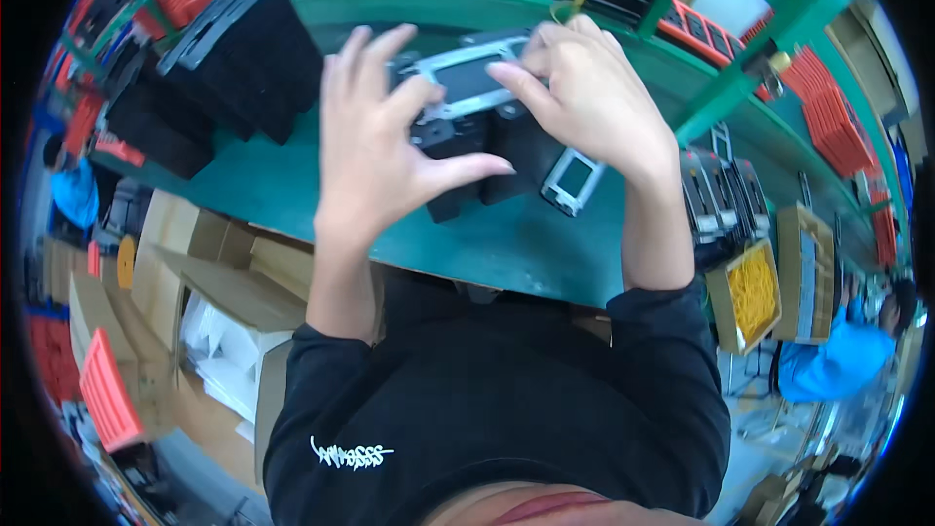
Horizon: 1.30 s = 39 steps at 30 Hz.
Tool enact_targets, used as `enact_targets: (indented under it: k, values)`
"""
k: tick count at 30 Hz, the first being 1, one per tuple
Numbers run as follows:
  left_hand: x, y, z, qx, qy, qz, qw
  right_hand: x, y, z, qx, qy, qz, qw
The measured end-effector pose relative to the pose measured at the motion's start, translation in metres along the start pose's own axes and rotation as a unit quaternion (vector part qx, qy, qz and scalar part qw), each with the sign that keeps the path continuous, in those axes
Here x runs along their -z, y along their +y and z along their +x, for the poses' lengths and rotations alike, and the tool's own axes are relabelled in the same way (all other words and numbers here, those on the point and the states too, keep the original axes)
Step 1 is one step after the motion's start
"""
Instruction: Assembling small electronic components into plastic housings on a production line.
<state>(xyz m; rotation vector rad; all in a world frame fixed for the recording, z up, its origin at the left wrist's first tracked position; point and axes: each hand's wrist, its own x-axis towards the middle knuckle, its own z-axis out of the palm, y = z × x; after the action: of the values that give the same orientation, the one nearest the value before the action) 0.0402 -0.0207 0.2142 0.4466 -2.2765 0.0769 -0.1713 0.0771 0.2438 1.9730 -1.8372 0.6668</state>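
Hands meet over a green table point(545, 253). Between them sits a grey plastic frame with a dark window point(466, 83) on top of a black box-shaped part point(458, 141). The left hand point(375, 136) is spread open, fingers touching the frame's near side. The right hand point(584, 88) pinches its far edge. A small grey frame point(573, 180) lies just below the right hand. Black foam blocks point(219, 68) sit left of the left hand.

Green bench point(292, 185), blk foam blocks point(243, 58), silver-grey frame point(467, 73).
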Motion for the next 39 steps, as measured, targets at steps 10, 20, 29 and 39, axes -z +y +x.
enact_targets:
  k: [10, 20, 29, 39]
  values:
    - [-0.057, 0.03, -0.187, 0.246, -0.04, -0.683, 0.686, -0.021, 0.107, -0.244, -0.41, 0.015, -0.22, 0.885]
    - [-0.09, 0.065, -0.125, 0.187, -0.291, -0.671, 0.656, -0.011, 0.049, -0.268, -0.393, 0.167, -0.135, 0.894]
    - [-0.135, 0.126, -0.124, 0.094, -0.202, -0.718, 0.659, -0.037, -0.058, -0.214, -0.303, 0.192, 0.522, 0.774]
    - [-0.137, 0.114, -0.151, -0.014, -0.186, -0.41, 0.893, -0.066, -0.036, -0.216, -0.366, 0.199, 0.699, 0.581]
